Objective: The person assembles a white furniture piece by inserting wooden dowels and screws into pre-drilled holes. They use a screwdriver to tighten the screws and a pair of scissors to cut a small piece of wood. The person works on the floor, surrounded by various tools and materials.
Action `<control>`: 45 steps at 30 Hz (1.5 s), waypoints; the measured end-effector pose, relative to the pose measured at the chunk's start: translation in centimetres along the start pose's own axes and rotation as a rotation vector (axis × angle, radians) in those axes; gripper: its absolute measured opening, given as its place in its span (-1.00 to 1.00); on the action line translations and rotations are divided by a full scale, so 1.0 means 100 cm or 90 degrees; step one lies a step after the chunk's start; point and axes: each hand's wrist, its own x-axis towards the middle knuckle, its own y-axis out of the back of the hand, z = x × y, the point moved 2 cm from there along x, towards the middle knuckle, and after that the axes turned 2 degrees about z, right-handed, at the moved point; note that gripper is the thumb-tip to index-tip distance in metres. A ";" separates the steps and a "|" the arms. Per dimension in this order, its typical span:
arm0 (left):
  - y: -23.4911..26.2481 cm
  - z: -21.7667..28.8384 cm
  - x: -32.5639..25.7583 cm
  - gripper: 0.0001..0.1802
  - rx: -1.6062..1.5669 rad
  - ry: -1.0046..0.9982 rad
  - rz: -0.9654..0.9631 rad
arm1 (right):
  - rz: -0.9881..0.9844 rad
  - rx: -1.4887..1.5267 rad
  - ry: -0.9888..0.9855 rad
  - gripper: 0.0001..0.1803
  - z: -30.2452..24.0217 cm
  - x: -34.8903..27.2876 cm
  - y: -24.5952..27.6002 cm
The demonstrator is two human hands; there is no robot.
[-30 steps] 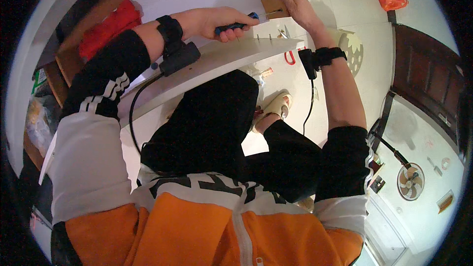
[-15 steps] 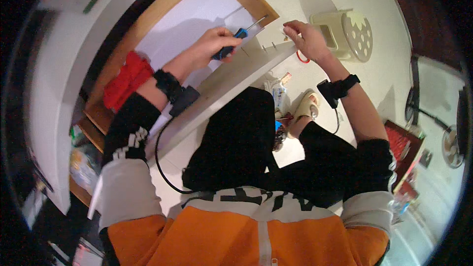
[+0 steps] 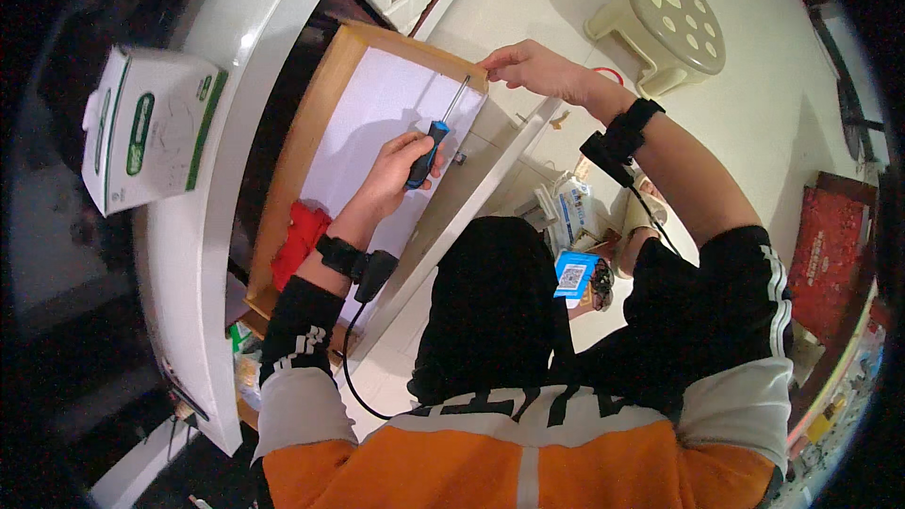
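Note:
A drawer (image 3: 275, 190) with wooden sides and a pale bottom is pulled out in front of me. Over it my left hand (image 3: 396, 170) is closed round the handle of a blue and black screwdriver (image 3: 439, 132), whose shaft points up toward the drawer's far corner. My right hand (image 3: 539, 70) is at that corner with its fingers pinched together; what they hold, if anything, is too small to make out. A pale front panel (image 3: 452, 226) stands at an angle along the drawer's near side, with small metal fittings on it. Red cloth (image 3: 300, 236) lies in the drawer.
A beige stool (image 3: 674, 24) with a dotted top stands at the far right. Bags and a blue card (image 3: 575, 275) lie on the floor by my foot. A white box (image 3: 156, 132) sits on the cabinet top at left. A red box (image 3: 830, 254) is on the right.
My right hand has moved left from beside the panel's end to the drawer corner. The screwdriver is tilted more upright in my left hand. The view has shifted left.

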 end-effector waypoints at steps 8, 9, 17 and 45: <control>-0.002 0.003 -0.001 -0.73 -0.016 0.009 0.068 | 0.000 -0.015 0.050 -0.72 0.022 0.007 0.007; -0.002 0.003 0.000 -0.72 0.025 -0.003 0.092 | 0.004 -0.001 0.052 -0.72 0.026 0.007 0.007; -0.007 -0.007 0.003 -0.78 0.094 -0.107 0.152 | 0.049 -0.023 0.088 -0.73 0.027 -0.006 0.001; -0.007 -0.019 0.012 -0.61 -0.354 0.104 -0.152 | 0.049 -0.029 0.032 -0.60 0.032 -0.010 -0.007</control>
